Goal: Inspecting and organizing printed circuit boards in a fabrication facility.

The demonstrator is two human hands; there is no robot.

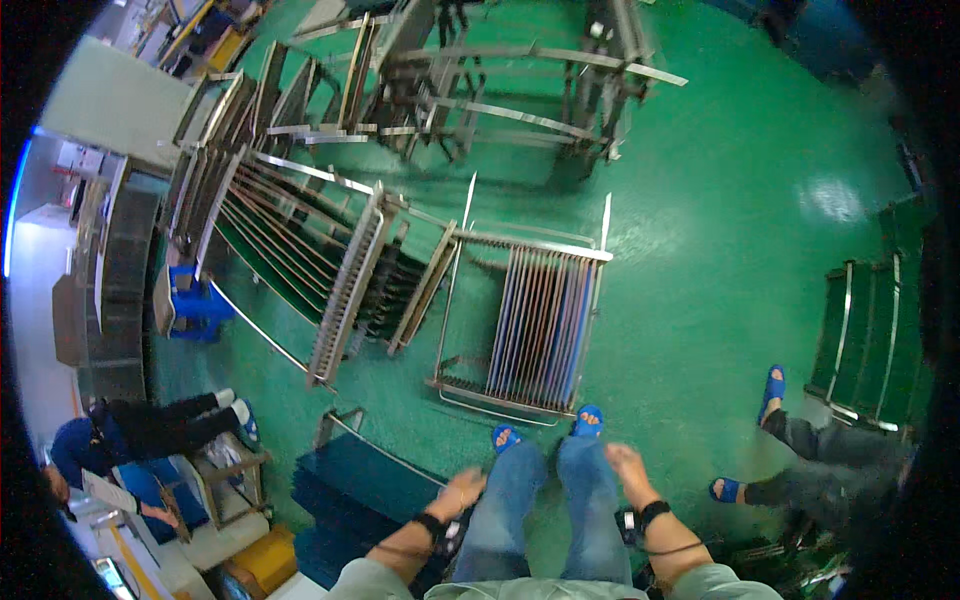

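My left hand [462,492] hangs beside my left thigh, next to a dark blue stack of sheets or panels [355,480]. Its fingers look loosely apart and hold nothing that I can see. Beside my right thigh, my right hand [628,472] also appears empty with loose fingers, slightly blurred. Neither hand touches the metal rack [445,310] in front of my feet. Thin upright panels [540,320] stand in a row in the right part of that rack.
More slotted racks [345,285] with panels stand ahead on the left, and metal frames [520,100] further off. A blue stool [195,305] is at the left. One person [150,430] sits at the left; another person's legs [810,465] show at the right, near another rack [860,340].
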